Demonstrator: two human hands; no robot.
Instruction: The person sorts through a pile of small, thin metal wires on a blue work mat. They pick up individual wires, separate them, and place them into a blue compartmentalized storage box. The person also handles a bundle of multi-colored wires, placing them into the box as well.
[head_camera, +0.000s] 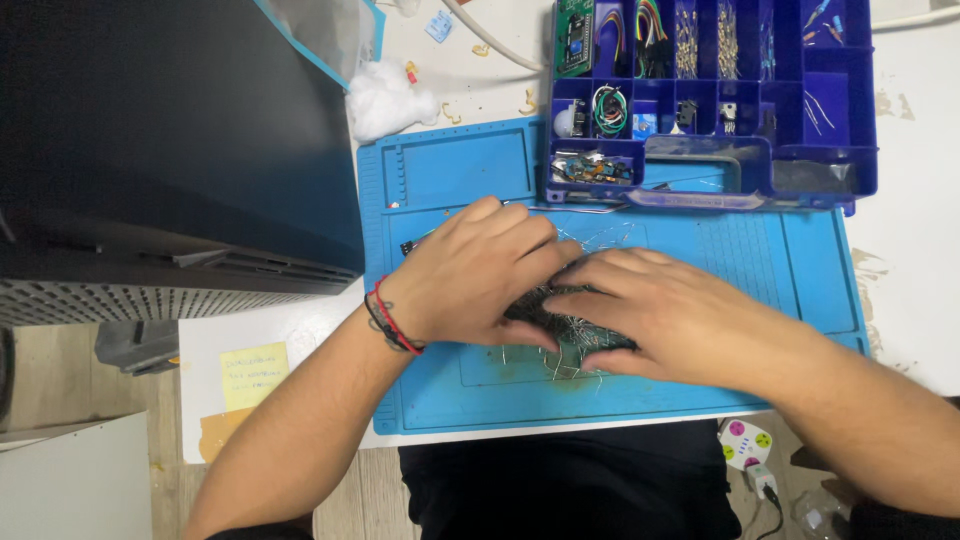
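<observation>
Hands, left hand (478, 275) and right hand (655, 305), clutch a half-hidden wire bundle (560, 325), fingers curled around it.

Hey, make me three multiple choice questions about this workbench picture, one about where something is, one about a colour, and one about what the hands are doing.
1. Where does the compartment organizer box sit?
A. At the far edge of the mat
B. On the floor
C. On the black case

2. What colour is the work mat?
A. Red
B. Light blue
C. Green

3. How are the left hand and right hand placed?
A. Both in the box
B. Apart at the mat's corners
C. Together over a bundle of thin wire-legged parts

Answers: 1 A, the box overlaps the mat's top edge. 2 B, the mat is light blue throughout. 3 C, both hands cover the pile at the mat's middle.
</observation>
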